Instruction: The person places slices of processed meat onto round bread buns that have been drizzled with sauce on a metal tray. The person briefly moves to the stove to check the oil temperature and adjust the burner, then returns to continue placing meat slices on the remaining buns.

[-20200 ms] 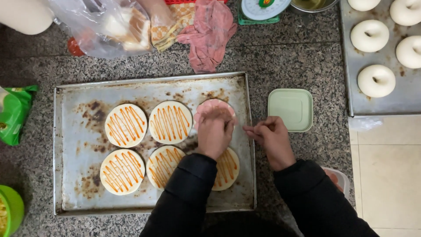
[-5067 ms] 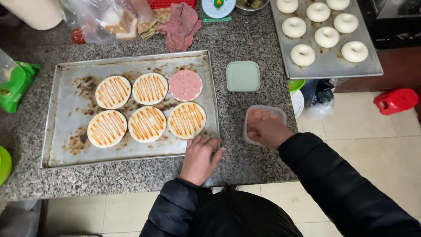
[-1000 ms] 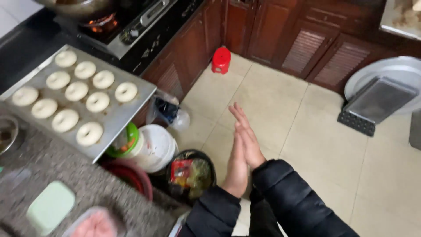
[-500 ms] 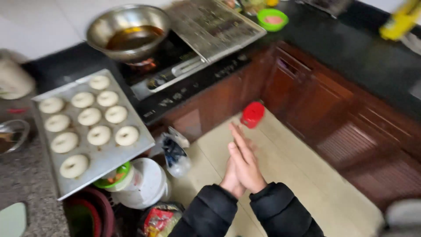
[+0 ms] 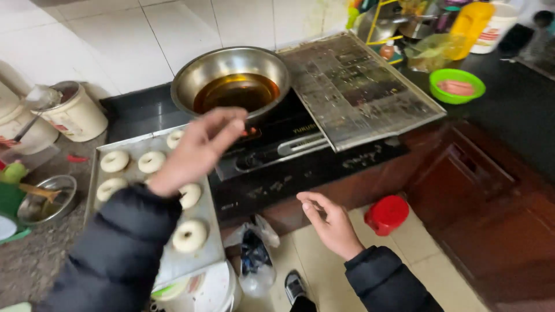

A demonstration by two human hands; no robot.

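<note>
Our left hand (image 5: 193, 151) reaches out over the tray (image 5: 211, 242) of dough rings (image 5: 189, 235).
Its grip is apart, empty, the oil pan (image 5: 231, 86) just beyond; our right hand (image 5: 329, 222) hangs open too.

path to stove: open | obstacles: oil pan (image 5: 234, 86), dough tray (image 5: 199, 254), wire rack (image 5: 358, 86)

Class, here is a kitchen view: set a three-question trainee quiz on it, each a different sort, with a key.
1. True or false: the left hand holds a dough ring.
2. What fills the round steel pan on the black stove? A water; B amber oil; C rice.
3. Which hand hangs over the tiled floor, near the red plastic container?

Key: 1 false, it is empty, above the metal tray of white dough rings. 2 B. 3 the right hand.
</note>
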